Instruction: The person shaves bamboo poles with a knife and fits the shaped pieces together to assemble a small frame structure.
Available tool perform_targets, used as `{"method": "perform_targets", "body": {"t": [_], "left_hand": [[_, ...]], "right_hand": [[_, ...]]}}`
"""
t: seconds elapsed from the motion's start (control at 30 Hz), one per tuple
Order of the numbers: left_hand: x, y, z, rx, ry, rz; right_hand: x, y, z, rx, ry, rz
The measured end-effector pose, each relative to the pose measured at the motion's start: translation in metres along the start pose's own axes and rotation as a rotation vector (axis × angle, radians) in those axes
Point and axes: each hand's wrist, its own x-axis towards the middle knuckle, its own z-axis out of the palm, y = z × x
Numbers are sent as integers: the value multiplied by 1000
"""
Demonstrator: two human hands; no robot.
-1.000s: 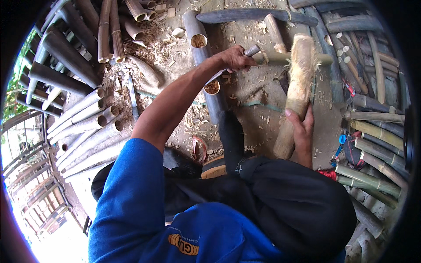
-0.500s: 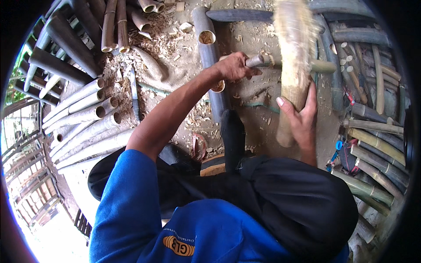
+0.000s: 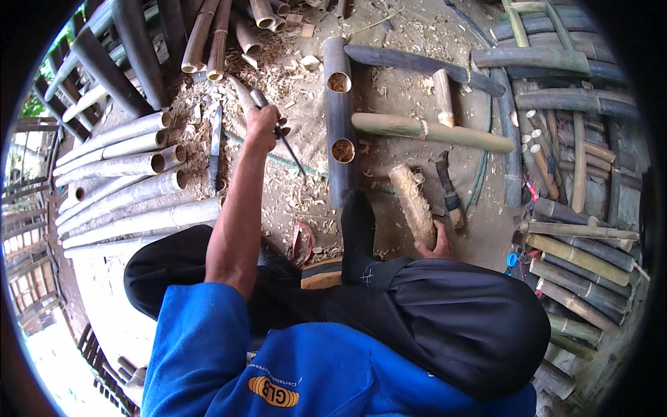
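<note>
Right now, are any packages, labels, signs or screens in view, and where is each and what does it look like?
No packages, signs or screens.
Logo patch: on the blue shirt at the bottom edge, an oval in yellow-orange with dark lettering.
Small pale print: on the same shirt, just above the patch, too small to make out.

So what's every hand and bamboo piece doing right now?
left hand: raised, shut on a metal-handled tool.
right hand: gripping the frayed bamboo piece.
frayed bamboo piece: tilted, shredded at its top end.
dark bamboo tube: lying on the ground, with cut openings.
green bamboo pole: lying flat.
knife: lying on the ground beside the frayed piece.
wood shavings: scattered on the ground.
</note>
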Motion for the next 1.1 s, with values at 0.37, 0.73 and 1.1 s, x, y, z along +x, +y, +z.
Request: {"method": "perform_targets", "body": {"t": [0.37,0.73,1.1], "left_hand": [[48,-16,-8,768,371,669],[-123,-135,53,735,-53,266],[-133,-135,44,981,-171,242]], "right_hand": [[145,32,-47,-761,-147,94],[89,38,-66,-759,-157,372],[274,-86,-71,-278,171,66]]}}
